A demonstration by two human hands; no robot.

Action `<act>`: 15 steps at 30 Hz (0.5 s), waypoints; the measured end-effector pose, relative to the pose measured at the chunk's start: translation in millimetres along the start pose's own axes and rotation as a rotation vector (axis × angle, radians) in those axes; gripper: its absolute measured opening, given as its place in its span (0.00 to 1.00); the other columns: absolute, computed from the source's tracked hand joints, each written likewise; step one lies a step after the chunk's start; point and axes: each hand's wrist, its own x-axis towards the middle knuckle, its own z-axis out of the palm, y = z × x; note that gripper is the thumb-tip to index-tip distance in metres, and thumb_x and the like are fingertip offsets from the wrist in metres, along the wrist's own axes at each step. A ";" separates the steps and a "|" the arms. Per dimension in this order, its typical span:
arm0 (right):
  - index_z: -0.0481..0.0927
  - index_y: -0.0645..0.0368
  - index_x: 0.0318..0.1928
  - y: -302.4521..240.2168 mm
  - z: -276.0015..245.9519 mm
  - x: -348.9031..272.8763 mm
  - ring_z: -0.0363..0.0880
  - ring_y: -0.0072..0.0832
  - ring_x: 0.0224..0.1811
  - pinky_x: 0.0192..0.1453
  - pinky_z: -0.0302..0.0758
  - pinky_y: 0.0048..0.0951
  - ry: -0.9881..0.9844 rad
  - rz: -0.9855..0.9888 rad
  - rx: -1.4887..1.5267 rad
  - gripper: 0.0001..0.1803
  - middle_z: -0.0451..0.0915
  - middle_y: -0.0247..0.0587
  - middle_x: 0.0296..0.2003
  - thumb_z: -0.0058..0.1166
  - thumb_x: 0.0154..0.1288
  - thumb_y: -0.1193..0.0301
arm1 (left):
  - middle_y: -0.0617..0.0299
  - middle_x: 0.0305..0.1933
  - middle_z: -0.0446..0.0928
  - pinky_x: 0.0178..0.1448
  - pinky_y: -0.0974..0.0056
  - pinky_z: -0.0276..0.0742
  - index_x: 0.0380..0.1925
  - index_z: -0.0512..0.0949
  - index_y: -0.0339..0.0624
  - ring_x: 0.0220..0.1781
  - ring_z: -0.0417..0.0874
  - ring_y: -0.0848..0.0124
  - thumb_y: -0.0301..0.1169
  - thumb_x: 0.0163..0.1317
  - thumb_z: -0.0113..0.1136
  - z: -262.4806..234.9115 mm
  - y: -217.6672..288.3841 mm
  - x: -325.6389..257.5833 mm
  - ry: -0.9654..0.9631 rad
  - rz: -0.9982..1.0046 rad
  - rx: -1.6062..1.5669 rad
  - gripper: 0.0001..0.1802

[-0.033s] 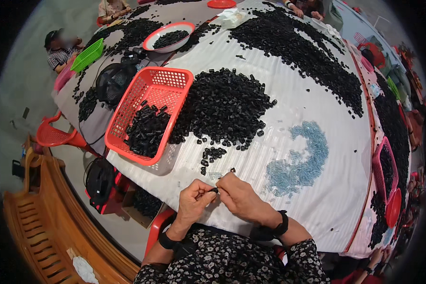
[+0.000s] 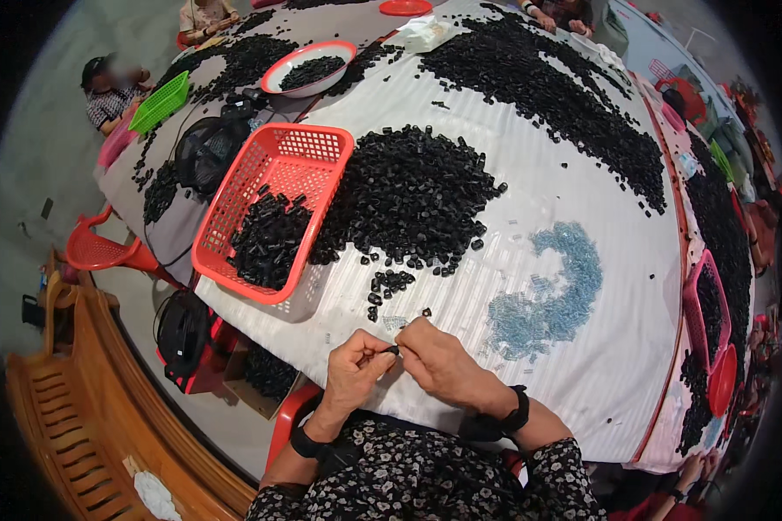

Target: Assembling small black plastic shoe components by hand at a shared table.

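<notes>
My left hand (image 2: 354, 372) pinches a small black plastic piece (image 2: 392, 350) between thumb and fingertips, just over the near edge of the cloth. My right hand (image 2: 450, 366) meets it from the other side with its fingers pressed together. What lies between those fingers is hidden. Beyond my hands lies a large heap of black plastic pieces (image 2: 413, 195), with a few loose ones (image 2: 389, 283) at its near end. Small clear bluish pieces (image 2: 543, 304) are spread in a curve to the right. A red slotted basket (image 2: 328, 208), partly filled with black pieces, stands at the left.
The table has a white cloth (image 2: 599, 382). More black pieces (image 2: 539, 91) cover its far side. A red-rimmed basin (image 2: 349, 50) and a black fan (image 2: 207, 154) stand beyond the basket. A wooden bench (image 2: 65, 417) is at the left. Other people sit around the table.
</notes>
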 end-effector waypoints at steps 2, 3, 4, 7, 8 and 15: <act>0.66 0.62 0.37 1.5 -1.8 0.2 0.71 0.46 0.31 0.33 0.70 0.38 -0.071 -0.039 0.045 0.07 0.66 0.48 0.30 0.48 0.58 0.82 | 0.64 0.30 0.78 0.35 0.76 0.72 0.34 0.74 0.33 0.31 0.75 0.82 0.20 0.59 0.59 -2.7 3.9 -1.8 -0.005 0.004 0.152 0.05; 0.66 0.62 0.37 0.4 -3.3 0.7 0.71 0.46 0.31 0.33 0.70 0.38 -0.070 -0.037 0.046 0.07 0.66 0.48 0.30 0.48 0.58 0.82 | 0.64 0.30 0.78 0.35 0.76 0.72 0.34 0.74 0.33 0.31 0.75 0.82 0.20 0.59 0.59 -4.4 4.5 -2.5 -0.007 0.002 0.153 0.05; 0.66 0.63 0.36 -2.0 -5.3 1.6 0.71 0.44 0.30 0.33 0.70 0.38 -0.111 0.008 0.089 0.07 0.66 0.47 0.29 0.48 0.58 0.81 | 0.64 0.30 0.78 0.35 0.76 0.72 0.34 0.74 0.33 0.31 0.75 0.82 0.21 0.59 0.59 -6.3 4.9 -3.2 -0.022 0.048 0.208 0.05; 0.66 0.63 0.36 -2.6 -4.8 1.7 0.71 0.40 0.29 0.32 0.69 0.36 -0.172 0.063 0.157 0.05 0.66 0.46 0.29 0.47 0.59 0.81 | 0.65 0.30 0.77 0.35 0.77 0.72 0.34 0.74 0.34 0.30 0.75 0.83 0.21 0.59 0.60 -13.4 9.6 -3.4 -0.048 0.086 0.273 0.05; 0.67 0.64 0.36 -2.5 -3.8 1.8 0.71 0.38 0.29 0.32 0.69 0.35 -0.191 0.072 0.183 0.05 0.67 0.46 0.29 0.47 0.59 0.81 | 0.65 0.30 0.77 0.35 0.77 0.72 0.34 0.75 0.35 0.30 0.75 0.83 0.21 0.59 0.60 -14.4 11.4 -2.5 -0.057 0.080 0.283 0.05; 0.70 0.64 0.36 -1.6 3.8 1.2 0.74 0.30 0.29 0.31 0.70 0.29 -0.025 0.148 0.160 0.04 0.71 0.43 0.31 0.48 0.60 0.79 | 0.63 0.30 0.78 0.36 0.76 0.74 0.34 0.74 0.34 0.31 0.77 0.81 0.22 0.60 0.60 -5.8 6.1 3.7 0.001 0.020 0.099 0.05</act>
